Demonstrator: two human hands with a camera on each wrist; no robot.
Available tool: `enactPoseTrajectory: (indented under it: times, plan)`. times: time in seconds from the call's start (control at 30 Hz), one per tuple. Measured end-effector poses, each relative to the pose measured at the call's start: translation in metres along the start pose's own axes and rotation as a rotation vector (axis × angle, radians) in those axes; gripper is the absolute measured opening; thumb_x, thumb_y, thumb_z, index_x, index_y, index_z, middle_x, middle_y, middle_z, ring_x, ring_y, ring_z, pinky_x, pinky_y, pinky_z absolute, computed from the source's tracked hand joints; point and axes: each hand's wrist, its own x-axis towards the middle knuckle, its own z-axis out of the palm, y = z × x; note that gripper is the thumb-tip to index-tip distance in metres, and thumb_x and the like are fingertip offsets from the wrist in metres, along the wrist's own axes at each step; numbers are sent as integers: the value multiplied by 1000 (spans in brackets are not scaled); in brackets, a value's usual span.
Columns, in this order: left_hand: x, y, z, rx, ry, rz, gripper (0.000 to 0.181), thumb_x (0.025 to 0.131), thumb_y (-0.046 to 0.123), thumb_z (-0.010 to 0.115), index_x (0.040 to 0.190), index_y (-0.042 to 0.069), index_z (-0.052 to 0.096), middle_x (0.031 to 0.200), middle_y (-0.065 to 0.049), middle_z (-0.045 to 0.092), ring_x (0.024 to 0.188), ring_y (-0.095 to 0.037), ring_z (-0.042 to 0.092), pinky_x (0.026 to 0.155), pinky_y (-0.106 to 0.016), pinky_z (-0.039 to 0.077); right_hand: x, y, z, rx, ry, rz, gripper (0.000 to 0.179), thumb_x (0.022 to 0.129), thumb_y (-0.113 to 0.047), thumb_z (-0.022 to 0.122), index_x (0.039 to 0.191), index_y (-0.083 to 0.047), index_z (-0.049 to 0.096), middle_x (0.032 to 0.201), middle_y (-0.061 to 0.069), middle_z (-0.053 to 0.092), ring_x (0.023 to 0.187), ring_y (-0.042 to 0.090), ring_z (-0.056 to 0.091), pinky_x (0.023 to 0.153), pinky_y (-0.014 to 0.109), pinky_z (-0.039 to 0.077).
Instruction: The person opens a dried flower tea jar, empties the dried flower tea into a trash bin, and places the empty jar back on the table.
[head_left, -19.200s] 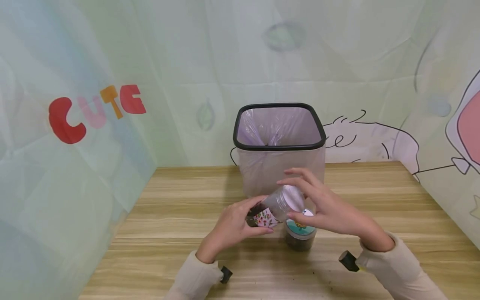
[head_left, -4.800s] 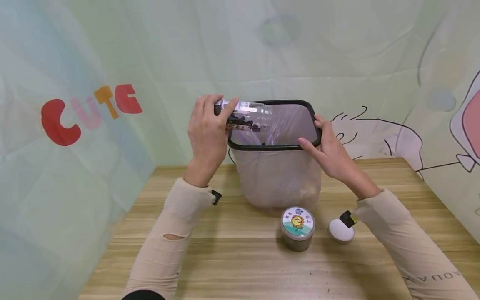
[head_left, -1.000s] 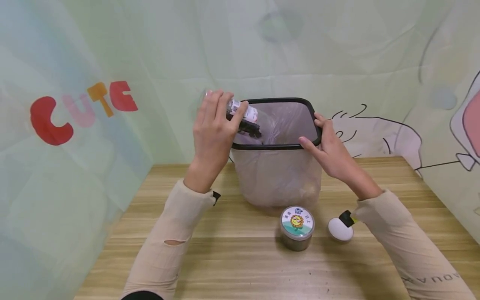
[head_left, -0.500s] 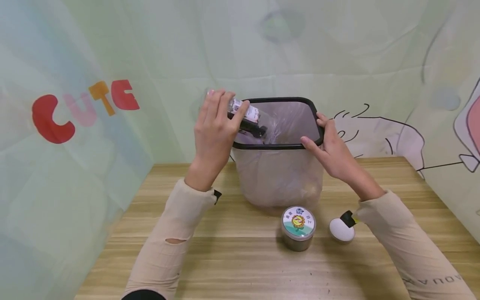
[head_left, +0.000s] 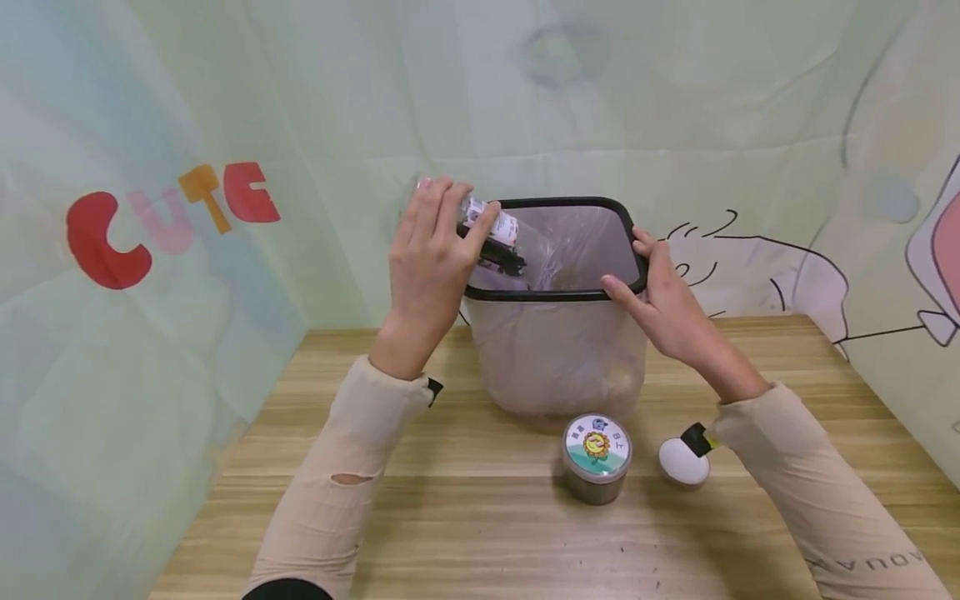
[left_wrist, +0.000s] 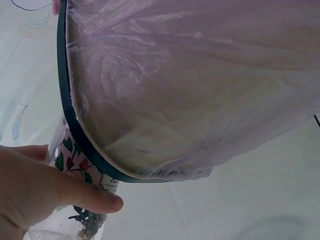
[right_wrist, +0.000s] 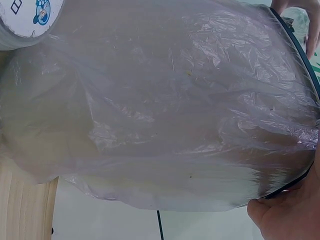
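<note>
My left hand (head_left: 431,258) grips a clear plastic jar (head_left: 505,227) with a white label, tilted mouth-down over the left side of the trash bin (head_left: 558,358). Black clumps sit inside the jar toward its mouth. In the left wrist view, a floral print (left_wrist: 75,160) shows on the jar, beside the thumb and outside the dark rim. My right hand (head_left: 663,308) holds the bin's black rim (head_left: 547,295) at the right, thumb on the near side. A thin translucent purple-white bag lines the bin and hangs over its outside.
A round jar with a sunflower lid (head_left: 596,454) stands in front of the bin. To its right, by my right sleeve, lies a white round lid (head_left: 684,462). Dark crumbs dot the wooden table (head_left: 450,533). A printed cloth backdrop (head_left: 375,125) surrounds the table.
Earlier both hands were at the lidded jar above the table. Its white lid came off, the left hand brought it over the bin and tipped it steeper; the right hand took the rim. Lately the clumps shifted slightly.
</note>
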Motion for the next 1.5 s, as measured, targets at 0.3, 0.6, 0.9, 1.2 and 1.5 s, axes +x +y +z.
enactPoseTrajectory:
  times: [0.3,0.6,0.9,1.2,1.5]
  plan:
    - [0,2,4,16,-3,6,43,98,-10,48,115,19,76,119,-15,63,118,-32,55,117,-38,28,-2,1,0,-2,2,2,82,98,-57,48,147,2,20,166,7,10,133,42,42,101,57,37]
    - [5,5,0,28,37,26,41,98,-9,50,112,19,77,116,-14,64,116,-31,56,116,-37,29,0,0,-2,-1,-2,-4,82,98,-58,48,148,1,20,165,7,11,136,42,38,105,59,35]
    - [8,5,-4,32,18,38,42,98,-10,49,113,18,76,117,-14,64,116,-32,55,117,-37,28,1,-1,-2,7,-7,-10,83,98,-59,47,147,2,20,166,8,10,136,42,39,104,58,35]
    - [7,4,-3,32,32,34,43,98,-10,49,113,19,77,118,-14,63,117,-31,55,117,-36,27,0,0,-2,2,-9,-8,82,98,-57,47,149,1,19,166,7,9,127,40,46,97,54,39]
    - [7,4,-3,35,35,37,45,98,-11,48,114,20,76,119,-14,62,118,-32,54,118,-36,26,0,-1,-2,3,-9,-8,82,98,-57,47,148,2,19,166,7,10,129,41,45,98,55,38]
